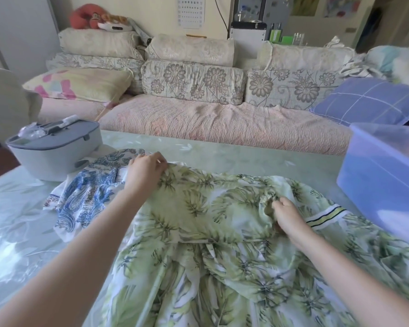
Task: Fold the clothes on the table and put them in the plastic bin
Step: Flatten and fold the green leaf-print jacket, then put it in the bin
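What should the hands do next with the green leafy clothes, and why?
Probably pull the two held spots apart to flatten the cloth. The left hand pinches the green leafy garment at its far edge, the right hand grips a bunched part, and it lies wrinkled, not yet folded.

We see a pale green table [246, 159] bearing a grey lidded box [54, 156] at far left, a blue-patterned garment [85, 197] beside it, a green leaf-print garment [198, 244] spread centrally, and a translucent plastic bin [383, 185] at right.

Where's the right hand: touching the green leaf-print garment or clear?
Touching. Head view: right hand pinches a bunched fold of the green leaf-print garment.
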Tool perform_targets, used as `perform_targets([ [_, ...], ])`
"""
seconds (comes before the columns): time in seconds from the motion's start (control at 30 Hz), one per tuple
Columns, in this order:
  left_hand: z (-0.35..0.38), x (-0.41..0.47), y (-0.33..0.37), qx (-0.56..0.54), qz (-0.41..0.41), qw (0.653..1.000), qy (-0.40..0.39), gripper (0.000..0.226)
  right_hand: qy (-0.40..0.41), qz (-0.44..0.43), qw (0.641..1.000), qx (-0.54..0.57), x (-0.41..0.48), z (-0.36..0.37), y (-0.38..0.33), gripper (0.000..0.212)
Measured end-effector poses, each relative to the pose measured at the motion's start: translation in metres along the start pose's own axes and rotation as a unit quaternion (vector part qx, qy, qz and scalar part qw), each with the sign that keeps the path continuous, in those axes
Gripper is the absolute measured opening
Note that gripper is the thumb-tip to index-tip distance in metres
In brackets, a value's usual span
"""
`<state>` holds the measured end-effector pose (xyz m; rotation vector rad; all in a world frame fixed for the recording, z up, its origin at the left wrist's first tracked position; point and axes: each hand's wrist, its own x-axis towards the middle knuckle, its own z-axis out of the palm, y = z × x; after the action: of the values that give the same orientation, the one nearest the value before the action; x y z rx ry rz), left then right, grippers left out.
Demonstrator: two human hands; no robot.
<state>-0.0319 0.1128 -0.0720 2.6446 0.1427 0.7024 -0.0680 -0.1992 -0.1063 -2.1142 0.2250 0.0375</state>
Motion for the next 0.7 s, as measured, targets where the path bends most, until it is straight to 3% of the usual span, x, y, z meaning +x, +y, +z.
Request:
perform_targets([
  [0.13,0.018,-0.009,0.01,0.065,0.062,0.996,-0.023,0.022,0.096,-0.099,0.972,-0.191,-0.002,-0.003,0.007,0.028],
  [0.33,0.03,-0.018,-0.007,0.1,0.069,0.992,-0.023,0.02,0.051,-0.051,0.952,-0.296,0.0,0.013,0.017,0.056],
  [0.4,0.032,-0.018,-0.012,0.091,0.067,0.994,-0.008,0.018,0.058,-0.061,0.961,-0.264,-0.002,0.014,0.015,0.053],
  [0.5,0.035,-0.018,-0.02,0.087,0.068,0.994,0.021,0.017,0.115,-0.031,0.985,-0.127,0.001,0.004,0.02,0.043],
  [0.7,0.033,-0.017,-0.01,0.101,0.085,0.991,0.022,0.028,0.165,-0.083,0.97,-0.157,-0.003,-0.011,0.028,0.058],
])
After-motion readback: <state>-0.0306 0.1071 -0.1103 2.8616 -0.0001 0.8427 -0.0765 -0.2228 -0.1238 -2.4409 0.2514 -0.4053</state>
